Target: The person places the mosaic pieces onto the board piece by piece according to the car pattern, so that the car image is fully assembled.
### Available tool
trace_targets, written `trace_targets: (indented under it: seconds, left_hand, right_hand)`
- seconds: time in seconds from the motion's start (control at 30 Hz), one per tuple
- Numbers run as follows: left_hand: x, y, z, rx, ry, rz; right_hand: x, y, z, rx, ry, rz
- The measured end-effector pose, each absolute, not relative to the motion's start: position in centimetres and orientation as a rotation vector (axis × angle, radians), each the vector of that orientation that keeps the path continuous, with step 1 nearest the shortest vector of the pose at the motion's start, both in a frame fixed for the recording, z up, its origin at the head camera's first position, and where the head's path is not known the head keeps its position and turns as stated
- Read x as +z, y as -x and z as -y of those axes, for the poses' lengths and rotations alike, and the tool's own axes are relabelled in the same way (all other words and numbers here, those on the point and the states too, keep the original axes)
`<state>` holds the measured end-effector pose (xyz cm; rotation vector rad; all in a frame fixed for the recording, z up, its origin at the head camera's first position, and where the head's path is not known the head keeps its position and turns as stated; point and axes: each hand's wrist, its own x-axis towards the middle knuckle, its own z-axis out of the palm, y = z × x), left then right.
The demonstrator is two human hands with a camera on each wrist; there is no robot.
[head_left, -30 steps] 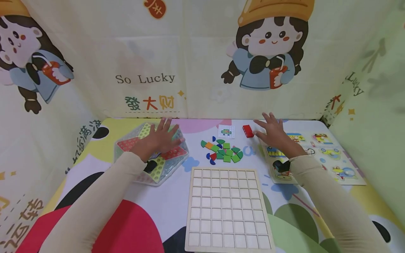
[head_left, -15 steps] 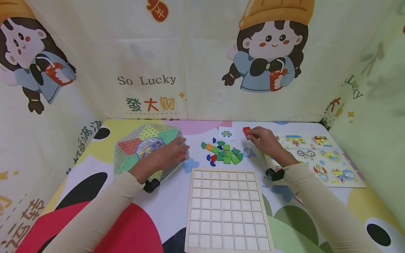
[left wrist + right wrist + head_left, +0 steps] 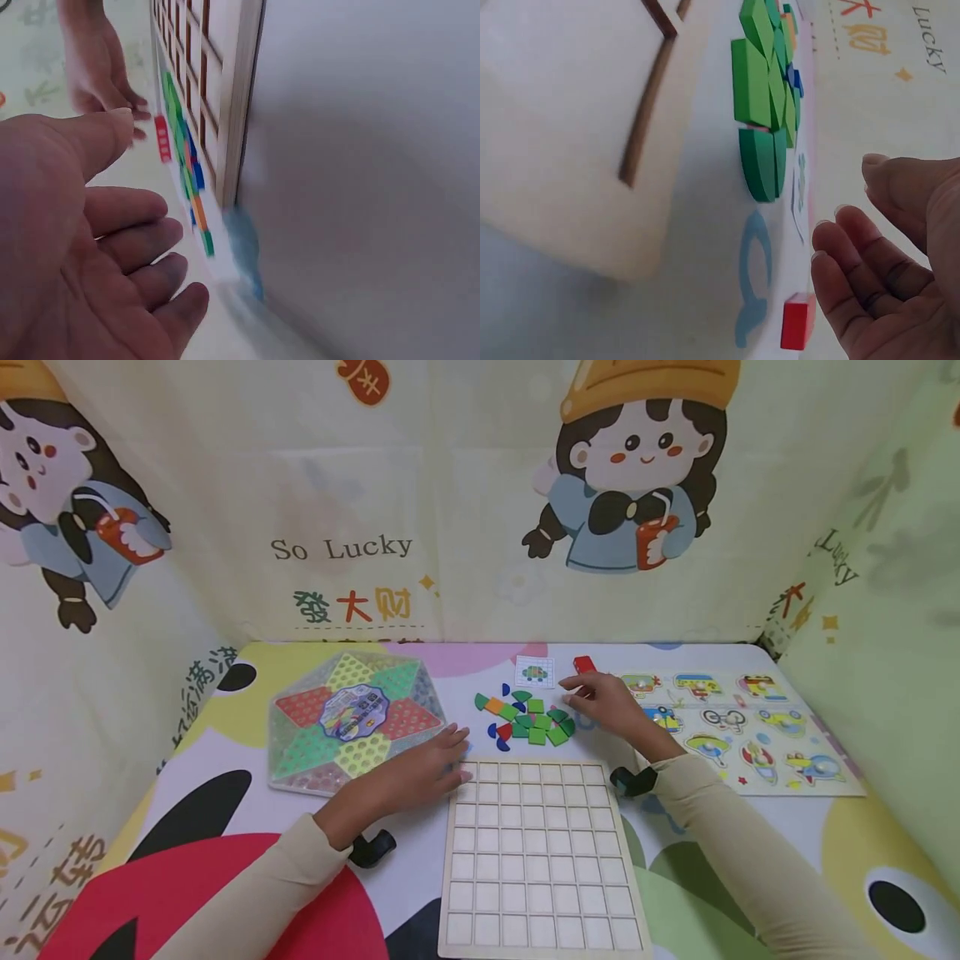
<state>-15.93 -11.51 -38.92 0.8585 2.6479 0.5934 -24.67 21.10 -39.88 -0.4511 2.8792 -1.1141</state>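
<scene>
Pale printed curtain (image 3: 480,527) closes off the far side, and below it a boldly patterned cloth (image 3: 412,856) covers the tabletop. Taking the cluster of shape blocks (image 3: 525,721) as the centre of my dial, I find the wooden grid board (image 3: 538,866) flat at six o'clock, the pattern card (image 3: 535,672) at twelve, the red brick (image 3: 583,664) between one and two, the Chinese checkers board (image 3: 355,712) at nine and the vehicle puzzle board (image 3: 738,739) out at three. My left hand (image 3: 420,772) is at eight o'clock, loose-fingered and holding nothing, its fingertips by the grid board's eleven o'clock corner; whether they touch the frame I can't tell. My right hand (image 3: 611,703) is at three, thumb and fingers parted with nothing between them, and the red brick lies just past my fingertips, contact unclear. I judge the blocks light, stiff and smooth enough to skid on the cloth, so I'd pinch a green square across two opposite edges, and a half-round by its straight side and the crown of its curve, lest it pivot. Several lie touching, which calls for a fingertip pinch that leaves the neighbours alone. I'd expect the grid board to feel rigid but not heavy, best held by its frame at three and nine, and the card to be flimsy, better lifted by one edge.
</scene>
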Motion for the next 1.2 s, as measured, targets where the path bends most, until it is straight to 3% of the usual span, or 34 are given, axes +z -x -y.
trace_targets:
  seconds: [0.57,1.2]
  left_hand:
    - [-40.1,12.1,11.6,0.602,-0.904,-2.535]
    - [-40.8,12.0,12.3,0.512,-1.061,-2.457]
  right_hand:
    - [-40.9,24.6,-19.9,-1.076,0.389,-2.805]
    - [-41.3,24.8,-19.2,-0.886,0.322,-2.787]
